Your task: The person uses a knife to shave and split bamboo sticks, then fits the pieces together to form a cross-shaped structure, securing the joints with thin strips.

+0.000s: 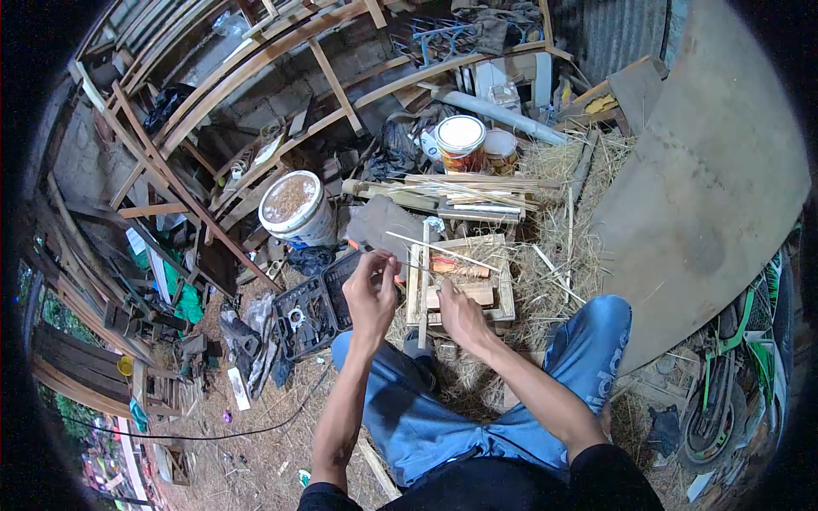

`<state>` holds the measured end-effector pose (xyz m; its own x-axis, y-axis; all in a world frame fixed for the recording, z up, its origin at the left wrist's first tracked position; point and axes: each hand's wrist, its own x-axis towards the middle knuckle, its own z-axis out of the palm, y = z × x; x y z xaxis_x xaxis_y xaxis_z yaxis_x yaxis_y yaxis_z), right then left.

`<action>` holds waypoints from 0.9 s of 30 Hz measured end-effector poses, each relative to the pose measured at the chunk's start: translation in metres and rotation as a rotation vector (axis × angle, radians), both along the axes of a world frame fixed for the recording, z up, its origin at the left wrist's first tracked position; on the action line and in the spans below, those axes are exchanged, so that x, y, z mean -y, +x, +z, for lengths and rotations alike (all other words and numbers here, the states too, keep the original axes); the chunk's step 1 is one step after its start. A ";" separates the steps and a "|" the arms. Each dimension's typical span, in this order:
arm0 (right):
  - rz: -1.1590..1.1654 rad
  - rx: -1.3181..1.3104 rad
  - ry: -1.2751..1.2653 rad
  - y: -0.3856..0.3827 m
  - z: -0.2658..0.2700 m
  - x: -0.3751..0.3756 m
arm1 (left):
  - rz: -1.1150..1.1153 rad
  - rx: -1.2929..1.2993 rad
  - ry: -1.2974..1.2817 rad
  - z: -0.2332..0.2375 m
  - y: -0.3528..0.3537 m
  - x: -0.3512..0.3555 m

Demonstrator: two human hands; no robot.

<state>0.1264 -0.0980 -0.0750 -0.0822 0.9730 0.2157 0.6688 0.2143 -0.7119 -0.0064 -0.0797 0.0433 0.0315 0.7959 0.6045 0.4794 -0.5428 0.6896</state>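
Note:
Near the middle of the view, my left hand (373,288) is raised with its fingers pinched together at one end of a thin piece (414,266). My right hand (463,313) is closed at the piece's other end, with something small and dark by its fingers that I cannot make out. Beneath and beyond both hands is a small wooden frame (505,285) with an orange object (460,266) on it. A light wooden strip (423,294) stands along the frame's left part, and a thin pale stick (443,249) slants across its top.
An open black tool case (307,317) lies left of my left hand. Beyond are a white bucket (294,207), paint cans (460,140) and stacked wooden strips (477,194). A large flat board (699,196) leans at the right; a bicycle (724,375) lies below it.

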 end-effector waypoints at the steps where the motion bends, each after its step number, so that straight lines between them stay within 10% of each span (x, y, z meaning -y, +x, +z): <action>1: -0.001 -0.001 0.000 0.003 -0.003 0.003 | -0.010 -0.004 0.005 -0.001 0.001 0.001; 27: -0.062 0.016 -0.133 -0.006 0.010 0.016 | -0.087 -0.201 -0.064 -0.050 0.013 -0.004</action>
<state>0.1206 -0.1136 -0.0652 -0.0236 0.9962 0.0835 0.6893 0.0768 -0.7204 0.0064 -0.0754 -0.0066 0.2165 0.8213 0.5279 0.5638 -0.5466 0.6191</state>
